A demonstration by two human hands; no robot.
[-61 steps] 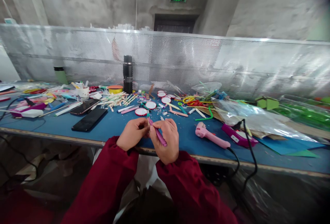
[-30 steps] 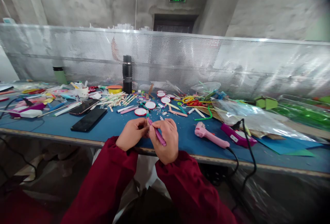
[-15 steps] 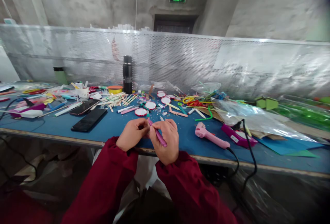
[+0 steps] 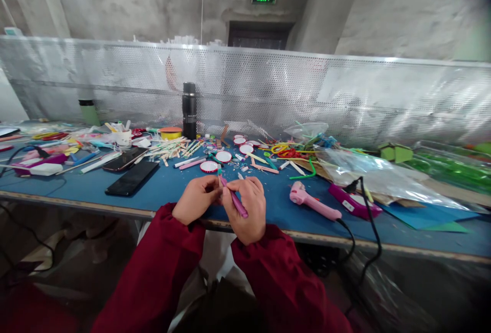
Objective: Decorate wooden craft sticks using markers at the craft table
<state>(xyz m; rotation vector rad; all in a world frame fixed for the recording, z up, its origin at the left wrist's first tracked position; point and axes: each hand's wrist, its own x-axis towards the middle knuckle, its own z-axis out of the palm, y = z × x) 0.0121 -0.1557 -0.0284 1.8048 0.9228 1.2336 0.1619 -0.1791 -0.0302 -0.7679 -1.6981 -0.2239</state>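
Observation:
A purple marker (image 4: 239, 205) is gripped in my right hand (image 4: 251, 215), its back end angled toward me. My left hand (image 4: 196, 199) is closed in a pinch just beside the marker's front end, fingertips close to those of the right. Between the hands a small thin piece with a teal tip (image 4: 220, 172) sticks up, seemingly in the left fingers; its kind is too small to tell. Just beyond lie round white discs with red scalloped rims, one of them a red-edged disc (image 4: 209, 167). A pink marker (image 4: 192, 163) rests on the table to their left.
To the right, a pink hot glue gun (image 4: 312, 202) lies near a purple box with a plug (image 4: 355, 202). Phones, one a black phone (image 4: 132, 178), lie left. Behind are a black thermos (image 4: 189, 113), wooden sticks (image 4: 174, 149), a white cup (image 4: 123, 139) and clear plastic bags (image 4: 376, 174).

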